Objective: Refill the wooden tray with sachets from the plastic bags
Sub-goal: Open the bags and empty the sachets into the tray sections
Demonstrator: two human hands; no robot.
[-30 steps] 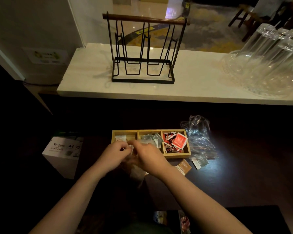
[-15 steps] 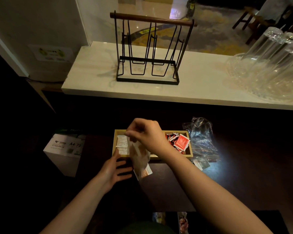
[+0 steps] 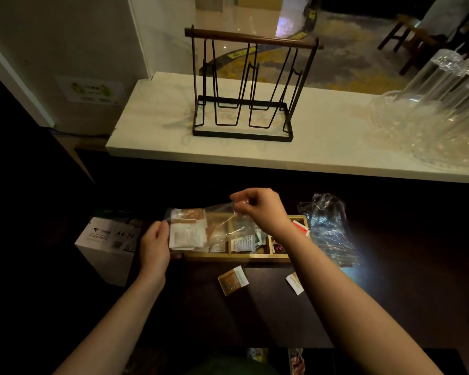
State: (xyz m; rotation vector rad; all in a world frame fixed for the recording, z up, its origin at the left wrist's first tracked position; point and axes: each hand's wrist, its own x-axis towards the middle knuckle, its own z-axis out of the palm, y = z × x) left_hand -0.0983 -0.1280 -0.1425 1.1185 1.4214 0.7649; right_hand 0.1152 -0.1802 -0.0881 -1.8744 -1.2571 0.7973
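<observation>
A wooden tray (image 3: 238, 256) with three compartments lies on the dark table. A clear plastic bag (image 3: 201, 228) with white and brown sachets hangs stretched sideways over the tray's left part. My left hand (image 3: 155, 244) grips the bag's left end, where the sachets bunch. My right hand (image 3: 257, 209) pinches its right end above the tray's middle. White-green sachets (image 3: 244, 242) fill the middle compartment and red sachets (image 3: 299, 228) the right one, partly hidden by my right arm.
Two loose sachets (image 3: 233, 280) (image 3: 295, 283) lie in front of the tray. An empty crumpled plastic bag (image 3: 328, 226) sits to its right. A white A4 paper box (image 3: 109, 244) stands at the left. A raised marble counter holds a wire rack (image 3: 244, 90) and upturned glasses (image 3: 439, 104).
The bag hung upright from my right hand; now it lies stretched sideways over the tray. My left hand rose from the table and took its left end. A brown sachet lies loose on the table.
</observation>
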